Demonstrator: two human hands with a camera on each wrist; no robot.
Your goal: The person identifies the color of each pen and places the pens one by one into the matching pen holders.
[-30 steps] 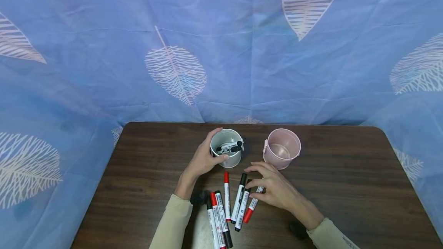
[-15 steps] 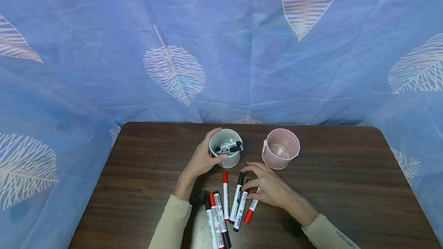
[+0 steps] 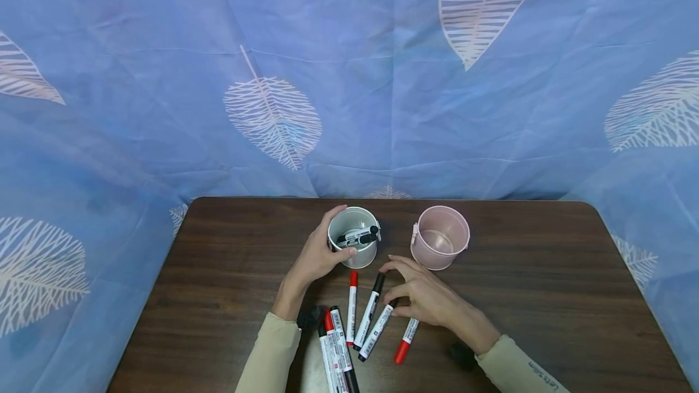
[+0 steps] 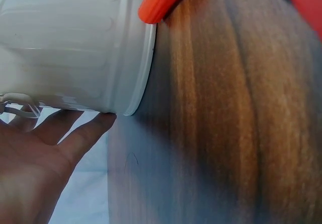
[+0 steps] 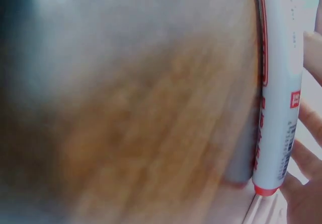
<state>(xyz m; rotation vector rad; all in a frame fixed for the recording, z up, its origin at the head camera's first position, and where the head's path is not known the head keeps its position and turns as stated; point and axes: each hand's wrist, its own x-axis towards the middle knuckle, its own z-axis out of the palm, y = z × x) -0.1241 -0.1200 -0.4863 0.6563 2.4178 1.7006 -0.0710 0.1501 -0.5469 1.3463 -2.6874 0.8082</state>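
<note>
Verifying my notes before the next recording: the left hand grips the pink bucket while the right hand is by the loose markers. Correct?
Not quite: the head view shows the left hand gripping the white bucket, not the pink bucket. The right hand is by the loose markers, as you say.

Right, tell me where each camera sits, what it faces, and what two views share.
Head: on the head, facing forward and down at the tabletop, markers, white bucket, pink bucket and cloth backdrop; left hand, right hand and sleeves show.
Left wrist: on that wrist, facing the white bucket's side; left fingers show.
Right wrist: on that wrist, facing a red-ended marker and blurred tabletop; right fingers show.
Head and left wrist share the white bucket and left hand.
</note>
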